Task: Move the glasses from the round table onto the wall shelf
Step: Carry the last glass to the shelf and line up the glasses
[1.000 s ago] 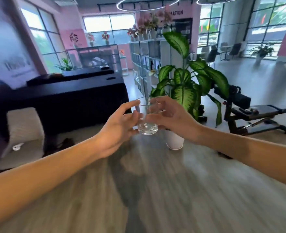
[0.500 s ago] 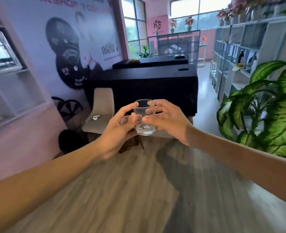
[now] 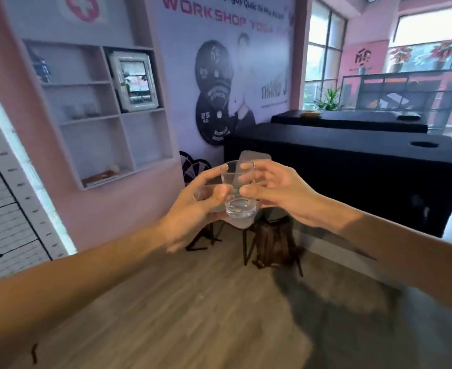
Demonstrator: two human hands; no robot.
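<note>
The clear, thick-based drinking glass [image 3: 237,194] sits at frame centre, pinched between left hand [image 3: 195,209] and right hand [image 3: 275,194]; a second glass in the left palm seems likely, though blurred. Fingertip-only holds could slip before reaching the white recessed wall shelf [image 3: 97,118] at upper left.

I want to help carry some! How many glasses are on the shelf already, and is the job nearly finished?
A few small glasses already seem to sit in a middle compartment of the wall shelf, though they are blurry. Right now the left hand and right hand hold a clear glass together, out in the room and not yet at the shelf. The round table is out of view, so how many remain cannot be told.
</note>
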